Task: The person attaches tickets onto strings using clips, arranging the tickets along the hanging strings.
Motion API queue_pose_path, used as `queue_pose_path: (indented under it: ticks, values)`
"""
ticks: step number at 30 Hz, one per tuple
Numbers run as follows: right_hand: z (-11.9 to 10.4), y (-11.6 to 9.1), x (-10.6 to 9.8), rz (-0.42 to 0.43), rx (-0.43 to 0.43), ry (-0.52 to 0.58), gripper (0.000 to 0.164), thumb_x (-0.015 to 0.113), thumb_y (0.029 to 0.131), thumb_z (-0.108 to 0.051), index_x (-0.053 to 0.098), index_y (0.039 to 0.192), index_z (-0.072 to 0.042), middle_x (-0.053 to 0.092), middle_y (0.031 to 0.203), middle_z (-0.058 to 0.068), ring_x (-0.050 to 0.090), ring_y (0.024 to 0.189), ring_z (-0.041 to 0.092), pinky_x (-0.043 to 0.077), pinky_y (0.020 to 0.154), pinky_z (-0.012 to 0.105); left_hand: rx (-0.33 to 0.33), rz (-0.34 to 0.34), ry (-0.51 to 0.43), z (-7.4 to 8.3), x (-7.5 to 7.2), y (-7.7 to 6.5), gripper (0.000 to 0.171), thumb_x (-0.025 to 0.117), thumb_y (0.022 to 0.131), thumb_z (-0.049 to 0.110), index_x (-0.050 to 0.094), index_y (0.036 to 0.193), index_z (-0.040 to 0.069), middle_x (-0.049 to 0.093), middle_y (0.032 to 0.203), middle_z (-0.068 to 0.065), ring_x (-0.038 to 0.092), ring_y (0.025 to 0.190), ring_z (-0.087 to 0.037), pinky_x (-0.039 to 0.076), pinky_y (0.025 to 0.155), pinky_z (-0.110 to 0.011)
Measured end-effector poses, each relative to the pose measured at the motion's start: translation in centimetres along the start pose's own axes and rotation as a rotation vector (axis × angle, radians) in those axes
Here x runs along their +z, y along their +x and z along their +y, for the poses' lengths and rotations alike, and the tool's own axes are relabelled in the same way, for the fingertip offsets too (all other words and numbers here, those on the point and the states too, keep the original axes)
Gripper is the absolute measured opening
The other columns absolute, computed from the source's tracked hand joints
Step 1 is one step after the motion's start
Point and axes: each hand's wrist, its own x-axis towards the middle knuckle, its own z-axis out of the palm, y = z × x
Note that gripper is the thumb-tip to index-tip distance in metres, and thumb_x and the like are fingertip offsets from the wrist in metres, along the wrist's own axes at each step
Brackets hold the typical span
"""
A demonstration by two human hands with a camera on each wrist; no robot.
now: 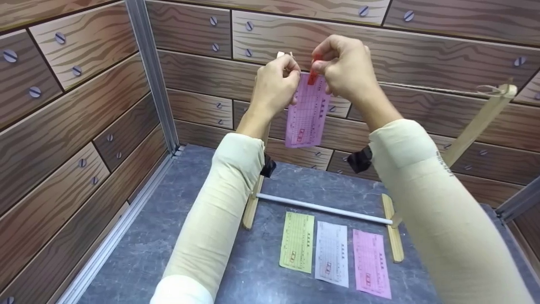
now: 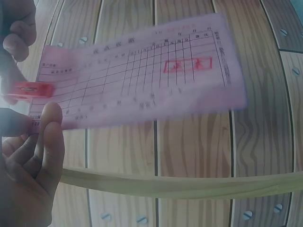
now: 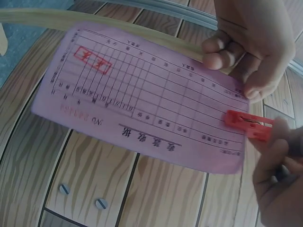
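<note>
A pink printed receipt slip (image 1: 308, 112) hangs upright in front of the back wall, its top edge at the string (image 1: 426, 88). My left hand (image 1: 275, 82) pinches the slip's upper left corner between thumb and fingers. With my right hand (image 1: 349, 65) I pinch the upper end of a red clothespin (image 1: 312, 79), whose lower end lies over the top edge of the slip. In the right wrist view the red clothespin (image 3: 246, 124) overlaps the edge midway along it, beside the left fingers. A red stamp shows near the slip's far end (image 2: 232, 90).
The string runs to a wooden post (image 1: 476, 126) on the right. A white rod (image 1: 325, 208) joins the stand's two wooden feet. On the grey table (image 1: 139, 236) lie a yellow-green slip (image 1: 297, 242), a white slip (image 1: 332, 253) and another pink slip (image 1: 371, 264) in a row.
</note>
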Motion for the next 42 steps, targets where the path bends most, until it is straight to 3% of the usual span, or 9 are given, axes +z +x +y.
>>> queue_pose_path:
  ticks: [6, 11, 14, 18, 24, 29, 35, 42]
  values:
    - [-0.3, -0.4, -1.1, -0.15, 0.064, 0.037, 0.034, 0.063, 0.099, -0.004, 0.057, 0.132, 0.002, 0.066, 0.115, 0.016, 0.061, 0.051, 0.012, 0.055, 0.052, 0.026, -0.004, -0.007, 0.003, 0.0, 0.1, -0.1, 0.011, 0.057, 0.097, 0.012, 0.063, 0.088, 0.012, 0.064, 0.074, 0.0, 0.063, 0.049, -0.013, 0.049, 0.055, -0.026]
    - [-0.4, -0.9, -2.0, -0.177, 0.096, 0.067, 0.054, 0.066, 0.098, -0.007, 0.046, 0.147, -0.003, 0.06, 0.131, 0.02, 0.065, 0.06, 0.016, 0.058, 0.058, 0.029, 0.003, 0.009, -0.003, -0.2, 0.1, -0.4, 0.009, 0.059, 0.097, 0.013, 0.065, 0.091, 0.012, 0.063, 0.071, 0.002, 0.063, 0.048, -0.013, 0.049, 0.054, -0.027]
    - [0.0, -1.9, -3.0, -0.123, 0.074, 0.079, 0.051, 0.067, 0.097, -0.008, 0.05, 0.145, -0.003, 0.06, 0.13, 0.02, 0.066, 0.063, 0.017, 0.058, 0.058, 0.029, 0.007, 0.012, 0.016, -0.3, 0.3, -0.7, 0.008, 0.061, 0.098, 0.015, 0.067, 0.095, 0.012, 0.064, 0.069, 0.003, 0.062, 0.048, -0.013, 0.048, 0.057, -0.027]
    - [1.0, -3.9, -4.6, 0.008, -0.029, 0.123, 0.039, 0.067, 0.095, -0.004, 0.059, 0.133, 0.001, 0.065, 0.118, 0.017, 0.067, 0.057, 0.015, 0.056, 0.053, 0.027, 0.03, 0.012, 0.038, -0.6, 0.6, -0.9, 0.01, 0.062, 0.099, 0.015, 0.069, 0.105, 0.012, 0.069, 0.074, 0.005, 0.061, 0.05, -0.012, 0.047, 0.059, -0.027]
    - [3.5, -7.2, -7.2, 0.146, -0.122, 0.203, 0.028, 0.067, 0.094, 0.001, 0.066, 0.122, 0.002, 0.071, 0.103, 0.007, 0.067, 0.053, 0.014, 0.055, 0.051, 0.026, 0.064, 0.01, 0.02, -1.6, 1.0, -1.6, 0.035, 0.061, 0.098, 0.013, 0.062, 0.133, 0.017, 0.073, 0.086, 0.002, 0.061, 0.052, -0.015, 0.047, 0.055, -0.027]
    - [6.1, -9.5, -8.9, 0.198, -0.143, 0.278, 0.024, 0.067, 0.094, 0.002, 0.069, 0.117, -0.001, 0.072, 0.099, 0.006, 0.067, 0.053, 0.015, 0.055, 0.05, 0.027, 0.158, 0.087, 0.012, -3.2, 1.3, -2.6, 0.053, 0.064, 0.096, 0.01, 0.052, 0.146, 0.018, 0.075, 0.094, -0.002, 0.058, 0.051, -0.015, 0.044, 0.052, -0.027]
    - [9.6, -12.1, -10.7, 0.258, -0.177, 0.419, 0.022, 0.068, 0.091, 0.008, 0.071, 0.112, 0.002, 0.073, 0.097, 0.012, 0.066, 0.052, 0.017, 0.054, 0.048, 0.028, 0.247, 0.18, -0.08, -5.4, 2.5, -4.1, 0.052, 0.064, 0.094, 0.002, 0.046, 0.142, 0.009, 0.074, 0.094, -0.008, 0.055, 0.053, -0.014, 0.043, 0.049, -0.025]
    - [14.2, -14.9, -12.6, 0.267, -0.094, 0.542, 0.023, 0.067, 0.091, 0.01, 0.069, 0.113, 0.004, 0.073, 0.096, 0.013, 0.067, 0.054, 0.018, 0.054, 0.05, 0.028, 0.224, 0.17, -0.07, -7.7, 4.3, -6.1, 0.04, 0.067, 0.092, 0.004, 0.053, 0.13, 0.003, 0.074, 0.085, -0.008, 0.062, 0.059, -0.018, 0.047, 0.055, -0.03]
